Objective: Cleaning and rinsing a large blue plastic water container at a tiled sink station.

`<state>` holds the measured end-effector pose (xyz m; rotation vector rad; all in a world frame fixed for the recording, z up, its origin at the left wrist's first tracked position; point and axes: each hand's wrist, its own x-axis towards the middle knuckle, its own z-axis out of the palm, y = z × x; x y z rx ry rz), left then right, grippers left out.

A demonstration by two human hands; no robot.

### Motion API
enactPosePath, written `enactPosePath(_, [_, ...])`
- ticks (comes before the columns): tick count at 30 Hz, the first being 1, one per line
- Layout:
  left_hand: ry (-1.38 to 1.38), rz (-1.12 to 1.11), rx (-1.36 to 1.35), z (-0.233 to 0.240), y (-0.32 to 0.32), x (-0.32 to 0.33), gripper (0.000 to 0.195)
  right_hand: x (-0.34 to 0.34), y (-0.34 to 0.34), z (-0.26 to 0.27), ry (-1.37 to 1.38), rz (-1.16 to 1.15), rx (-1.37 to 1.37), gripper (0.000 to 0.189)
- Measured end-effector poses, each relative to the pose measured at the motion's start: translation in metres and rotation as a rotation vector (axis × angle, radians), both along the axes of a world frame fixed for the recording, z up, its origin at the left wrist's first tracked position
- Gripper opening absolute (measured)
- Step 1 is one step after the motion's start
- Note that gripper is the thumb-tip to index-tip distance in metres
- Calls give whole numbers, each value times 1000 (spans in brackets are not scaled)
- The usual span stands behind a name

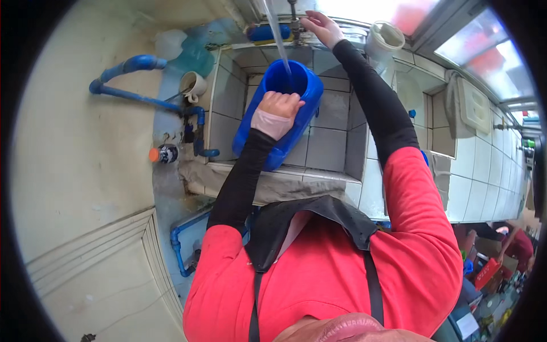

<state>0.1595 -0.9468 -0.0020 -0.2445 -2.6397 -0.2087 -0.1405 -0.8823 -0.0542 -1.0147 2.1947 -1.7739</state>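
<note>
A blue plastic jerrycan [273,149] with its top cut open leans at a slant in a white-tiled sink basin [329,141]. My left hand [277,111] is closed on the near edge of its opening, knuckles up; a pale covering wraps the back of the hand. From above, a clear hose or stream of water [277,34] runs down into the opening; I cannot tell which. My right hand [324,30] reaches to the metal tap valve [295,26] behind the basin. Its fingertips are beside the valve, and whether they touch it is unclear.
Left of the basin are blue pipes [145,100], a white mug [194,85] and an orange-capped bottle [164,154]. A white bucket [384,38] stands behind right. A second basin [440,119] and a white lidded box [474,104] lie right. Another person [519,248] is far right.
</note>
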Motion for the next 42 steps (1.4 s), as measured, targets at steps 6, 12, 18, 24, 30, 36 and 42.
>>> enactPosePath(6, [0, 8, 26, -2, -10, 2, 23, 55, 14, 11, 824, -142, 567, 61])
enactPosePath(12, [10, 47, -1, -1, -16, 15, 24, 56, 5, 27, 1088, -208, 1157, 62])
enactPosePath(18, [-44, 19, 2, 5, -11, 20, 22, 9, -22, 6, 875, -118, 1211, 59])
enactPosePath(24, [-174, 60, -27, 9, -19, 18, 21, 23, -3, 13, 519, -181, 1035, 76])
enactPosePath(30, [-87, 104, -70, 14, -44, 35, 23, 194, 68, -60, -544, -258, 25, 61])
enactPosePath(36, [199, 48, 118, 133, -7, 40, 22, 150, 146, -82, -452, -130, -16, 94])
enactPosePath(42, [914, 127, 404, 123, -40, 121, 44, 122, 173, 127, -154, -309, -296, 85])
